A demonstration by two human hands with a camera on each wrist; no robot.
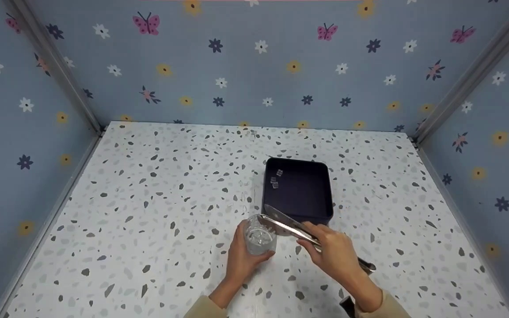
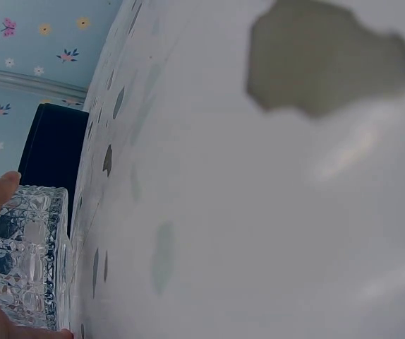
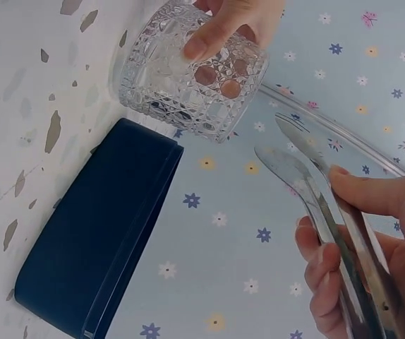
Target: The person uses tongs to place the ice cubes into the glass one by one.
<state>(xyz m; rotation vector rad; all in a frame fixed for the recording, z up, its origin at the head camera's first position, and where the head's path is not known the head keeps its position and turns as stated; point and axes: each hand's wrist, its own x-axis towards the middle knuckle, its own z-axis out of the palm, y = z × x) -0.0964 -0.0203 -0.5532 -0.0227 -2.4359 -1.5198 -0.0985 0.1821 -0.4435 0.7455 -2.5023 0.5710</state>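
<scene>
My left hand holds a cut-glass tumbler from the side, fingers and thumb wrapped round it. Clear pieces show inside the glass from above. In the left wrist view the patterned wall of the glass is close to the fingers. My right hand grips metal tongs, their tips slightly apart with nothing between them. From the head, the tong tips lie over the rim of the glass and the near left corner of a dark square tin. Several small clear cubes lie in the tin's left part.
The white speckled table carries the glass and tin. Flowered blue panels enclose it at the back and both sides. A small dark object lies by the right wrist at the near edge.
</scene>
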